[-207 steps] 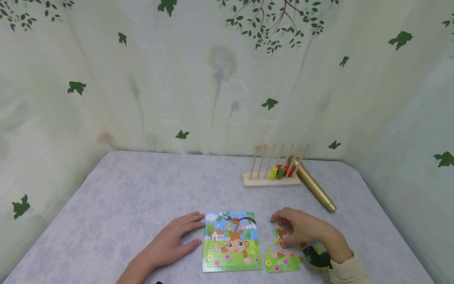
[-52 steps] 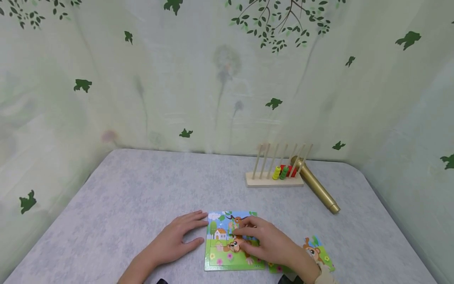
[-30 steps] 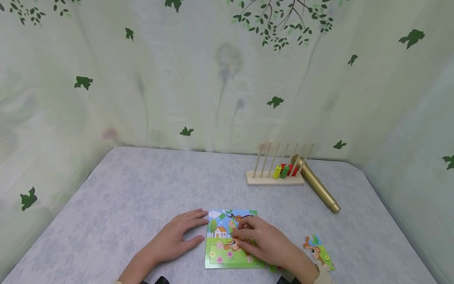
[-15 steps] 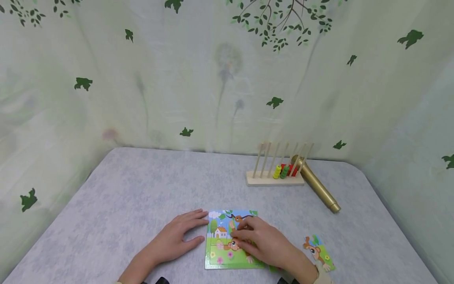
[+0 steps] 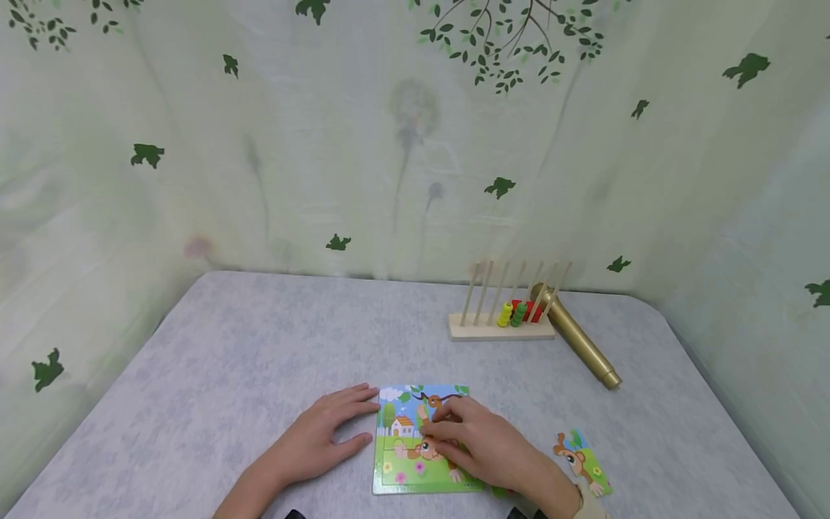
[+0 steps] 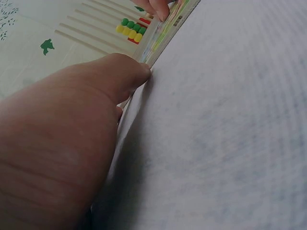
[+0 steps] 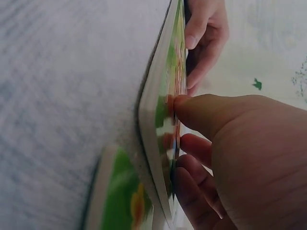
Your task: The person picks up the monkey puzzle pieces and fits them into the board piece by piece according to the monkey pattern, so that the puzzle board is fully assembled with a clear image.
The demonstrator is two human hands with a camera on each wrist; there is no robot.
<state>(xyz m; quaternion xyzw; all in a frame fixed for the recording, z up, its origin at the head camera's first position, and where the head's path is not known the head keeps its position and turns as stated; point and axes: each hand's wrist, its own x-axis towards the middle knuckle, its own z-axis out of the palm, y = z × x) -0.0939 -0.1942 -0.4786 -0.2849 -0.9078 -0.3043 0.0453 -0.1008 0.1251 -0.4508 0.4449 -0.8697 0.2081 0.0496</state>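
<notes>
A square jigsaw puzzle board (image 5: 405, 484) with a monkey picture lies flat on the table. My left hand (image 5: 331, 436) rests on the table at its left side, fingers spread, fingertips by the board's edge. Over the board's right half, my right hand (image 5: 480, 443) has curled fingers. Its thumb and fingertips pinch a puzzle piece at the board's surface, seen edge-on in the right wrist view; the hand hides most of it. Other monkey puzzle pieces (image 5: 583, 463) lie to the right. A green piece (image 7: 122, 191) lies close beside the board, mostly under my right forearm.
At the back right stands a wooden peg rack (image 5: 501, 333) with yellow, green and red beads. A gold-coloured tube (image 5: 580, 342) lies slanted beside it. The grey-covered table (image 5: 272, 339) meets a leaf-patterned curtain (image 5: 292, 144) behind.
Earlier, my right hand was over loose pieces right of the board; it has since moved left onto the board. Over the last second it has barely moved. The left hand stays put.
</notes>
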